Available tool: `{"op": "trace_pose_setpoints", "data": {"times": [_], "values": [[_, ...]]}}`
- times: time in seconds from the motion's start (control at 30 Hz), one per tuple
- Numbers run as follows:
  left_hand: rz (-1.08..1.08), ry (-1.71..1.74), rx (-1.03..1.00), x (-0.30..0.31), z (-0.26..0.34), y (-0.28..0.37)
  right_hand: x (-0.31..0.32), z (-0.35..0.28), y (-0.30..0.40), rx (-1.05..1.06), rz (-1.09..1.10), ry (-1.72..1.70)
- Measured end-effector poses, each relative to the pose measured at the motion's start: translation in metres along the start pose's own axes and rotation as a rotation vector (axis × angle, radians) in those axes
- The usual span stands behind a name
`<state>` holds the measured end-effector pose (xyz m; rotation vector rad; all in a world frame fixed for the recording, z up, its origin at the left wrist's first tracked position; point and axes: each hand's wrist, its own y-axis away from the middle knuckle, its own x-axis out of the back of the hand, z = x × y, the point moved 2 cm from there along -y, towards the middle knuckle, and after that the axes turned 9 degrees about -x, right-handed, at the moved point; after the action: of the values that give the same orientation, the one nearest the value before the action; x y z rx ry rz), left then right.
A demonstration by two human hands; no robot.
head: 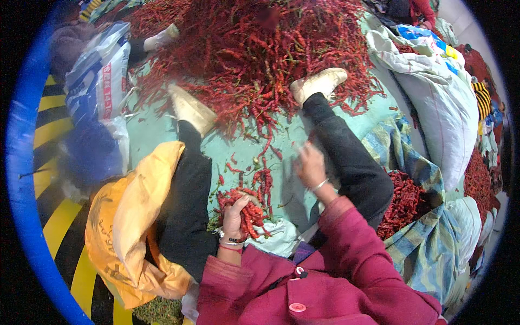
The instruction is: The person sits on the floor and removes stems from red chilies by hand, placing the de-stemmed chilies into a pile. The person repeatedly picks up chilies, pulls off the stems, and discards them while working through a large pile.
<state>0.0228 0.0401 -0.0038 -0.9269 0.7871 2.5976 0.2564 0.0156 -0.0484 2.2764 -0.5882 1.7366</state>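
My left hand point(233, 216) grips a bunch of dried red chillies point(251, 221) low between my legs. The bunch hangs over a pale cloth bag point(276, 237) in front of my jacket. Further out and to the right, my right hand point(312, 165) is raised beside my right leg, blurred. Its fingers look partly curled; whether they hold anything is unclear. Between the hands, loose chillies and stem bits point(264, 178) lie scattered on the green floor sheet point(227, 148). Beyond my shoes spreads a large heap of red chillies point(252, 61).
At left are an open yellow sack point(138, 219) and a blue-and-white printed sack point(95, 105). Right of my knee, a checked cloth point(422, 243) holds more chillies point(400, 203). A full white sack point(430, 101) stands beyond it. Another person's shoe point(161, 37) rests by the heap.
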Motion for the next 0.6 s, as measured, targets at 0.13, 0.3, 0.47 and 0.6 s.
{"op": "trace_pose_setpoints", "data": {"times": [0.13, 0.3, 0.47, 0.6], "values": [[-0.309, 0.376, 0.065, 0.003, -0.005, 0.004, -0.03, 0.022, 0.002, -0.03, 0.007, 0.101], [-0.502, 0.423, -0.014, 0.005, 0.002, 0.006, -0.024, -0.037, 0.085, 0.278, -0.333, 0.071], [-0.493, 0.057, -0.175, -0.007, 0.011, 0.016, 0.072, -0.081, 0.08, -0.045, -0.634, -1.063], [-0.561, -0.358, -0.43, -0.01, 0.016, 0.018, 0.094, -0.095, 0.077, -0.223, -0.896, -1.385]]}}
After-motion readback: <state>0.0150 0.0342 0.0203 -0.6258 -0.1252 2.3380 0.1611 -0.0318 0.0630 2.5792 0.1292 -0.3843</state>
